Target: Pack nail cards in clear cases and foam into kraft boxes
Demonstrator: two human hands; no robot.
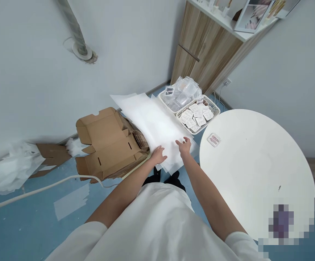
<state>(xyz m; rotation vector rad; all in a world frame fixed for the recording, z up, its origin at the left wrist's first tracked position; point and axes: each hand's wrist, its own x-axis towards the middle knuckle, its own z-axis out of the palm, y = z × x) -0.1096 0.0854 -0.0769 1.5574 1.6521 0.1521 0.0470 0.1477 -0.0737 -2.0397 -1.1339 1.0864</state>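
Note:
Large thin white sheets (152,117) lie in a loose, uneven stack in front of me. My left hand (158,155) is over their near left edge, fingers apart. My right hand (183,145) is above the near right part, its fingers spread and slightly curled. Neither hand visibly holds anything; whether the fingertips touch the top sheet I cannot tell. Left of the sheets is a pile of flattened brown cardboard boxes (111,136), partly covered by the sheets' left edge.
Beyond the sheets stand two white baskets, one with clear plastic packs (184,90), the other with white cards (197,116). A round white table (255,156) at right bears a small clear pack (214,139). A pale hose (37,188) crosses the blue floor. A wooden cabinet (208,43) stands behind.

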